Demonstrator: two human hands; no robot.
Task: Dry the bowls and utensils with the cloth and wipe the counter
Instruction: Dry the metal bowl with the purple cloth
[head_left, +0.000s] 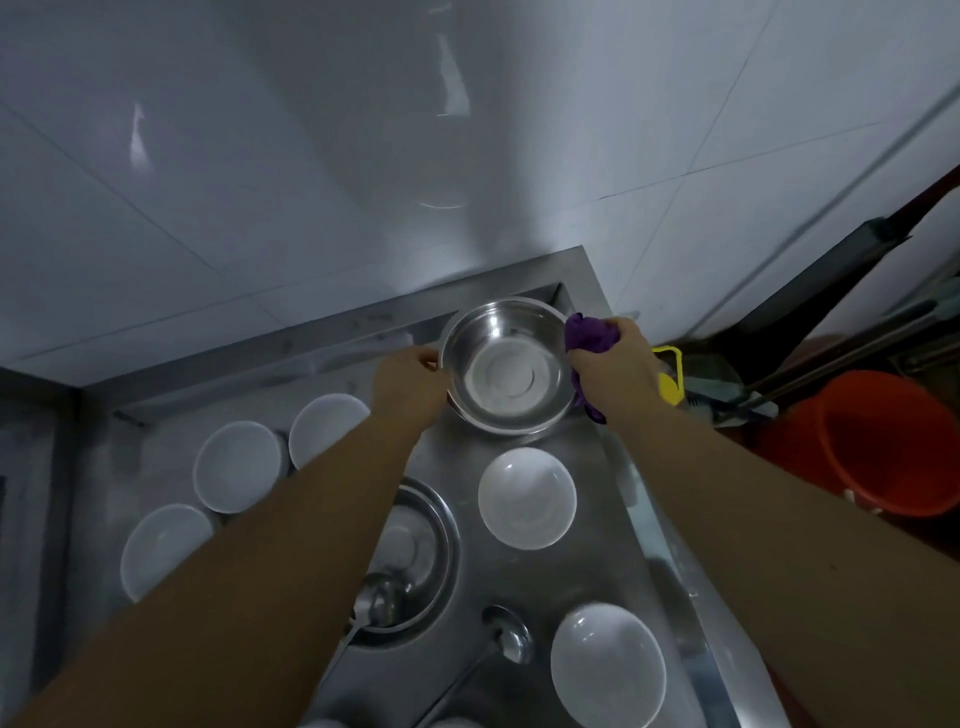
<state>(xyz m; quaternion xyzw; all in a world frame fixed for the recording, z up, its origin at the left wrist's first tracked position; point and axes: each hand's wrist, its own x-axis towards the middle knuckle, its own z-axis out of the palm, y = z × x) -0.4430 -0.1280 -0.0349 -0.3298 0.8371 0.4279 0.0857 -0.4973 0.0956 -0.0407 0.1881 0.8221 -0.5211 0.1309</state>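
Observation:
A steel bowl (506, 364) is at the far right corner of the steel counter (597, 519). My left hand (410, 382) grips its left rim. My right hand (613, 364) holds a bunched purple cloth (589, 335) against the bowl's right rim. Several white bowls stand on the counter, such as one (525, 498) just in front of the steel bowl and one (608, 673) at the near right. A second steel bowl (421, 551) lies partly under my left forearm with a ladle (376, 603) in it. Another ladle (506, 639) lies on the counter beside it.
A white tiled wall (363, 156) rises behind the counter. Past the counter's right edge stand an orange bucket (878, 441), a yellow tool (670, 382) and dark long handles (831, 358). More white bowls (239, 465) sit at the left.

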